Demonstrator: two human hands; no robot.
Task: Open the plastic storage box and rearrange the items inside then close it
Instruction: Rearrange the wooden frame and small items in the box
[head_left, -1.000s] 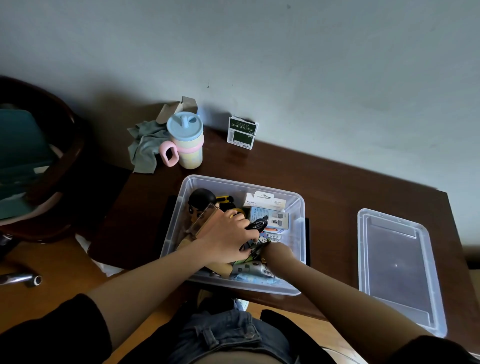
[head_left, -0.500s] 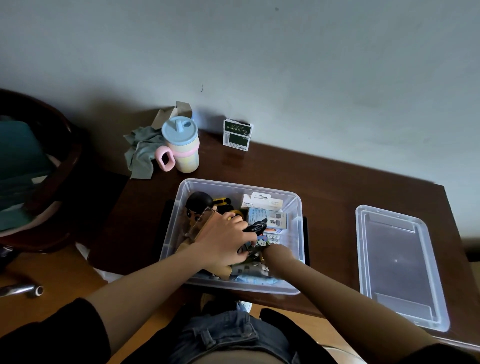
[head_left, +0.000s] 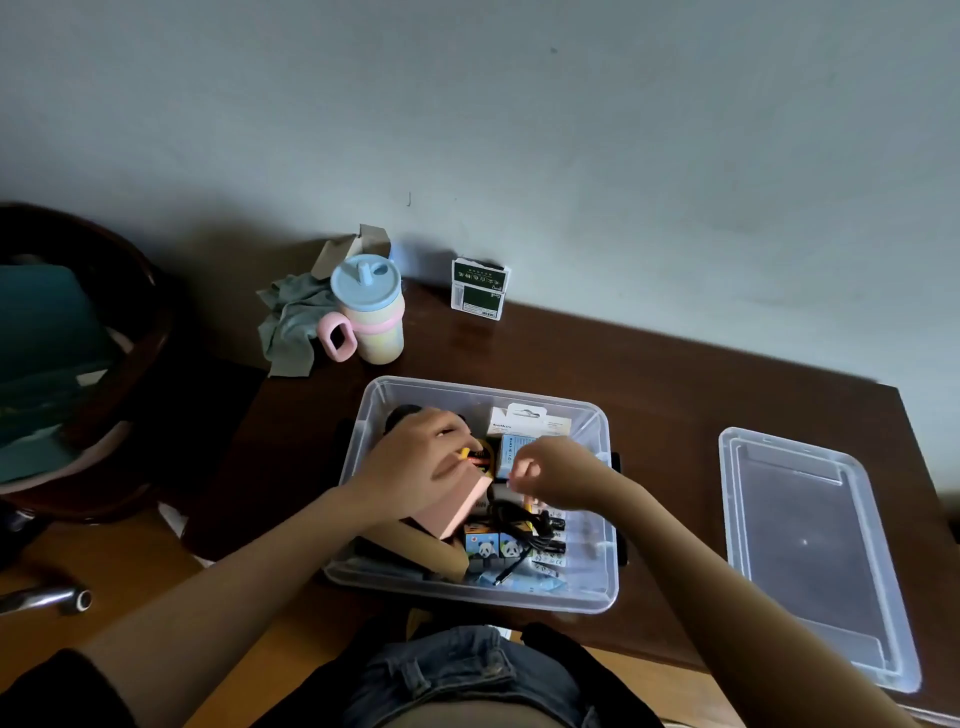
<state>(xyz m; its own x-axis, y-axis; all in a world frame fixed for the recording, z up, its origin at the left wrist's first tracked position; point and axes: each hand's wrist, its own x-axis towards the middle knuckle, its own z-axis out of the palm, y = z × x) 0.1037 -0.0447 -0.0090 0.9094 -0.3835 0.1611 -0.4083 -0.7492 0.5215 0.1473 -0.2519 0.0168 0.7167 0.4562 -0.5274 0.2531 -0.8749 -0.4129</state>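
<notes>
head view: clear plastic storage box, lid off, on dark wooden table.
left hand curled round a pink block inside box; right hand above contents, fingers curled, hold cannot be told. black cable, panda packets inside. lid flat, well right.

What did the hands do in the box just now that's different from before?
The right hand came up out of the bottom of the box, fingers curled; whether it holds anything is unclear. The left hand moved toward the far side, resting on a pink block. The black cable now lies uncovered. The lid, the cup and the green packet stayed put.
</notes>
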